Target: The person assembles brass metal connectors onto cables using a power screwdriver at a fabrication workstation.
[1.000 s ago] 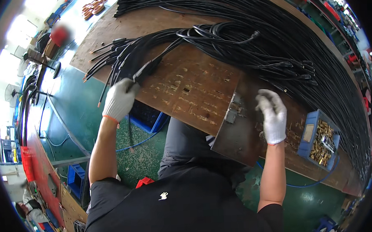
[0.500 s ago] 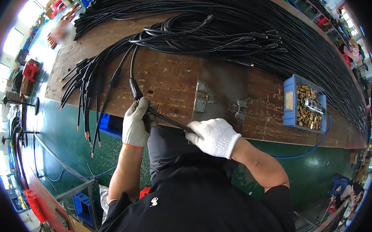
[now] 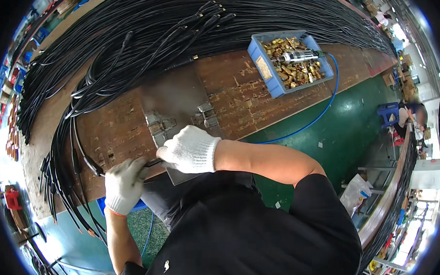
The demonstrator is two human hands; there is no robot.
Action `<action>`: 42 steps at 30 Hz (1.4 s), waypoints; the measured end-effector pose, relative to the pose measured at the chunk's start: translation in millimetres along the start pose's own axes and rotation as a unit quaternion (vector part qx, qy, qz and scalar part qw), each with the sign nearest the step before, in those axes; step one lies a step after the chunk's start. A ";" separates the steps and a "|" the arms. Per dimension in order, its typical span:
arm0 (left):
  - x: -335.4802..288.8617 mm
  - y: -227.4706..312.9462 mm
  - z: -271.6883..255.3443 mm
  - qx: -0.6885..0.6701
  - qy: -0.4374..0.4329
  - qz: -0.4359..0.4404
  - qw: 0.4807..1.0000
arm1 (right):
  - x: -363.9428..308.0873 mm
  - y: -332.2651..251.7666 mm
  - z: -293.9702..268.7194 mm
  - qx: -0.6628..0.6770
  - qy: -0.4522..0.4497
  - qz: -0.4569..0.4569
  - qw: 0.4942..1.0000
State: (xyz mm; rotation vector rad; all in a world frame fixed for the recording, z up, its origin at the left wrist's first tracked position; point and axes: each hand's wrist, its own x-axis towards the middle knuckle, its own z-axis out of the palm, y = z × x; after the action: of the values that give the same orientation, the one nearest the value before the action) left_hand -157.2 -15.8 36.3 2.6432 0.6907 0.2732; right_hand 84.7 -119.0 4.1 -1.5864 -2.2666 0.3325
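Shift since half a second ago: view swung round, so the blue box sits upper centre instead of far right; gloved hands drawn closer together, less cable showing between them.
Black cable (image 3: 154, 163): at the bench's near edge, held between both hands.
Cable, long axis: nearly level across the view between the gloves, right end a touch higher; left of them it bends up and away to the bundle.
Cable, direction: held length points right, into the right glove; its tip is hidden there.
Black sleeve (image 3: 92, 166): thicker section on the same cable, slanting down and right to the left glove.
Left hand (image 3: 123, 187): white glove, fingers curled closed round the cable just beyond the sleeve.
Right hand (image 3: 191, 151): white glove, knuckles up, fingers closed on the cable; fingertips out of sight.
Metal plate (image 3: 171, 93): dark, on the bench, beyond the right hand, with metal brackets (image 3: 207, 116).
Cable bundle (image 3: 176, 36): black, across the far side; loose copper-tipped ends over the left edge.
Blue box (image 3: 269, 76): brass fittings (image 3: 296, 76), silver tool (image 3: 300, 56) on top, blue hose (image 3: 322, 114) attached.
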 end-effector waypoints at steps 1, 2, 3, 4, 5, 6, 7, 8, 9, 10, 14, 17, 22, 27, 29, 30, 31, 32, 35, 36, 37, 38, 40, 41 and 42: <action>0.0 -6.4 0.5 -0.011 0.013 0.005 1.000 | -3.9 4.2 -2.0 -0.030 0.039 -0.020 0.999; 1.6 -6.7 -2.2 -0.021 0.012 -0.004 1.000 | -6.3 6.9 -3.8 -0.032 0.038 -0.013 0.999; 2.0 -7.5 -3.1 -0.033 0.016 -0.008 0.999 | -7.1 8.1 -6.9 -0.066 0.045 -0.018 0.997; 2.0 -8.5 -3.3 -0.046 0.020 -0.012 0.999 | -7.6 9.6 -9.3 -0.101 0.051 -0.025 0.993; 2.0 -10.0 -3.3 -0.050 0.016 -0.009 0.999 | -7.3 11.7 -10.2 -0.108 0.034 -0.024 0.993; 1.7 -12.3 -3.6 -0.051 0.004 -0.019 0.999 | -7.3 13.1 -9.3 -0.109 0.033 -0.020 0.993; 2.8 -12.8 -3.6 -0.051 -0.009 -0.029 0.998 | -7.6 14.5 -8.1 -0.113 0.028 -0.024 0.993; 6.7 -8.7 -2.4 -0.054 -0.011 -0.026 0.998 | -7.7 15.6 -6.5 -0.118 0.023 -0.028 0.992; 12.5 -1.0 -0.5 -0.070 -0.016 -0.020 0.997 | -6.8 16.1 -3.3 -0.127 0.033 -0.037 0.991; 18.5 5.1 2.2 -0.086 -0.021 -0.014 0.996 | -6.3 15.9 -0.8 -0.127 0.030 -0.034 0.991; 37.4 10.3 16.0 -0.089 -0.084 -0.001 0.992 | -13.2 14.0 -3.3 -0.152 0.034 -0.037 0.987; 38.9 4.9 20.7 -0.092 -0.066 0.012 0.993 | -39.1 28.7 -34.8 -0.157 0.073 -0.010 0.985; 35.3 -2.6 16.3 -0.160 -0.035 -0.053 0.985 | -125.2 84.4 -141.2 -0.156 0.192 0.280 0.927; 39.4 -0.5 20.5 -0.189 -0.021 -0.068 0.979 | -193.4 155.4 -179.8 -0.118 0.165 0.434 0.877; 37.9 0.3 21.3 -0.175 0.010 -0.059 0.983 | -187.8 163.5 -179.0 -0.180 0.091 0.447 0.872; 37.2 0.9 19.9 -0.165 0.009 -0.073 0.984 | -176.7 167.4 -174.8 -0.241 0.019 0.452 0.858; 37.0 1.1 19.2 -0.171 0.006 -0.076 0.982 | -175.8 175.9 -172.3 -0.237 0.017 0.416 0.878; 37.5 2.2 17.8 -0.176 0.003 -0.082 0.981 | -179.1 184.1 -172.2 -0.245 0.021 0.411 0.878; 43.7 7.4 17.0 -0.177 -0.001 -0.094 0.980 | -175.8 182.4 -187.6 -0.262 -0.044 0.424 0.866; 43.9 4.9 18.4 -0.162 0.010 -0.074 0.984 | -175.2 183.9 -187.3 -0.263 -0.032 0.392 0.881; 42.1 4.6 18.4 -0.174 0.015 -0.074 0.982 | -171.8 181.9 -187.2 -0.262 -0.031 0.398 0.879; 43.3 4.4 20.1 -0.192 0.020 -0.064 0.979 | -182.1 191.2 -186.9 -0.243 -0.014 0.393 0.887; 40.5 5.5 18.8 -0.187 0.021 -0.077 0.979 | -188.4 203.9 -183.5 -0.169 0.043 0.373 0.911; 39.0 4.9 17.7 -0.183 0.018 -0.069 0.981 | -191.6 209.1 -180.7 -0.144 0.065 0.385 0.909; 38.4 2.8 17.9 -0.181 0.013 -0.058 0.982 | -194.5 210.5 -178.6 -0.121 0.088 0.400 0.904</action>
State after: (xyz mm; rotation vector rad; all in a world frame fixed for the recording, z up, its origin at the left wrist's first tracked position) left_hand -117.9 -4.5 24.7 2.2494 0.7234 0.3643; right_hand 399.1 -230.9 56.0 -2.5152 -1.4618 0.0904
